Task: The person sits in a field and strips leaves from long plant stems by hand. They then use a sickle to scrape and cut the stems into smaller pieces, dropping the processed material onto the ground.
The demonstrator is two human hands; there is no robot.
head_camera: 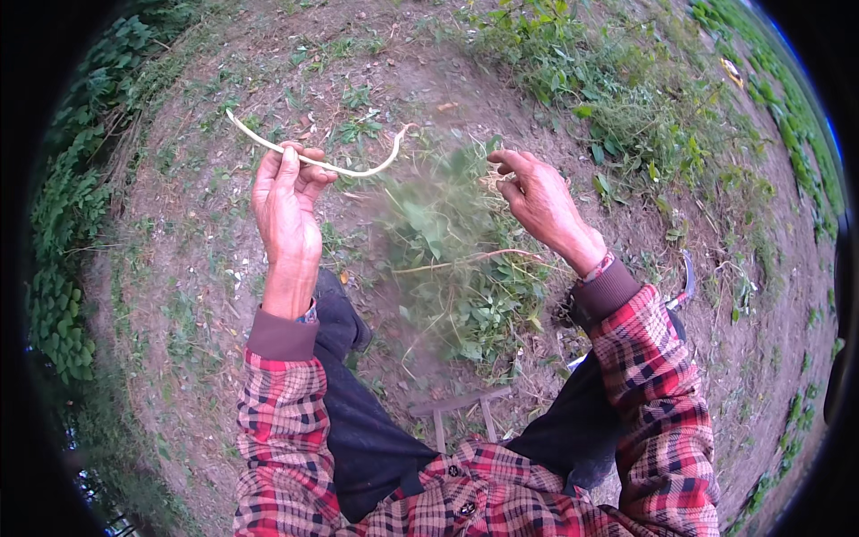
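Note:
My left hand [288,208] pinches a long pale, peeled-looking stem or root [362,173] between thumb and fingers. This piece curves down to the right, and its thin pinkish tip bends upward past the hand. Across from it, my right hand [540,201] hovers with bent fingers, thumb and forefinger apart. Thin plant strands show near those fingertips, and I see nothing gripped there. Below and between both hands lies a heap of pulled green weeds or vines [483,302], partly blurred. A loose pinkish stem [470,260] crosses the heap.
A sickle [686,282] lies on the soil right of my right forearm. The wooden frame [463,401], perhaps a low stool, shows between my legs. Tall weeds [624,114] grow at upper right, and leafy bushes [74,201] line the left. A yellow object [731,72] lies farther off.

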